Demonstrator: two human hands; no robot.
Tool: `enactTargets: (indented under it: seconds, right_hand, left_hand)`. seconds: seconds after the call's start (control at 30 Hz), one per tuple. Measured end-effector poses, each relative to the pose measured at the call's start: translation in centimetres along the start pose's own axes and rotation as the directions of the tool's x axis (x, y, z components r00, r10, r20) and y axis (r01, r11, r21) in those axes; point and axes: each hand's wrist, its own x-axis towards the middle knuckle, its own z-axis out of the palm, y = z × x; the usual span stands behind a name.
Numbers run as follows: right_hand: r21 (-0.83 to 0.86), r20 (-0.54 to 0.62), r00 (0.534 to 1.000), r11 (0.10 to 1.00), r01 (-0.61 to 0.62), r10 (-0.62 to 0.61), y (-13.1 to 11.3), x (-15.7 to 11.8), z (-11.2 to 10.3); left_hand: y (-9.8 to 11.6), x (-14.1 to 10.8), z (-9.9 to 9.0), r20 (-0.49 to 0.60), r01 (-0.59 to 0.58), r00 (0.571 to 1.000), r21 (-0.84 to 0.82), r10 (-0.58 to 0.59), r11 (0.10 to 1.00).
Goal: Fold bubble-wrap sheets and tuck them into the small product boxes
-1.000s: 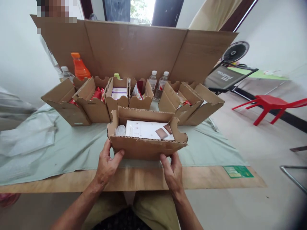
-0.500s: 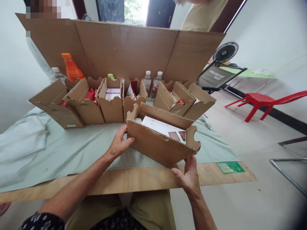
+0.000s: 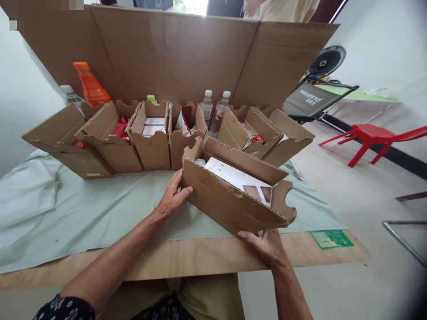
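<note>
An open-topped cardboard box [image 3: 227,202] stands tilted near the table's front edge, with a white carton [image 3: 230,177] and a clear plastic item [image 3: 200,162] inside. My left hand [image 3: 174,195] grips its left end, thumb on the front face. My right hand [image 3: 265,244] holds the lower right corner from below, its thumb against the bottom edge and its fingers partly hidden. Behind it stands a row of similar boxes; one holds red packets [image 3: 121,128], another white and purple cartons [image 3: 154,126].
A tall cardboard panel [image 3: 173,58] stands behind the row. Near it are an orange bottle [image 3: 93,89] and two clear bottles [image 3: 218,113]. A green cloth [image 3: 133,209] covers the table [image 3: 200,260]. A red chair [image 3: 367,135] is at right; a person [image 3: 287,10] is beyond the panel.
My right hand has closed in under the box's lower right corner. The box's right end appears slightly raised. The view has shifted downward, and my left hand keeps its grip.
</note>
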Motion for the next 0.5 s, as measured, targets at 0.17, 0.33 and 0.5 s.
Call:
enactTargets:
  seconds: [0.17, 0.33, 0.5]
  right_hand:
    - [-0.006, -0.148, 0.98, 0.991, -0.131, 0.129, -0.8, -3.2, 0.9]
    - [0.061, -0.154, 0.987, 0.998, -0.023, 0.032, -2.5, -0.1, -0.1]
    - [0.189, -0.149, 0.988, 0.98, 0.064, -0.036, -2.4, 3.9, -1.1]
  left_hand:
    - [-1.1, -0.5, 0.6, -0.027, 0.048, 0.999, 0.036, -0.047, 0.998]
    - [-0.8, -1.2, 1.6, 0.003, 0.054, 0.999, 0.096, -0.054, 0.994]
    - [-0.3, -0.4, 3.2, 0.075, -0.004, 0.997, 0.183, -0.01, 0.983]
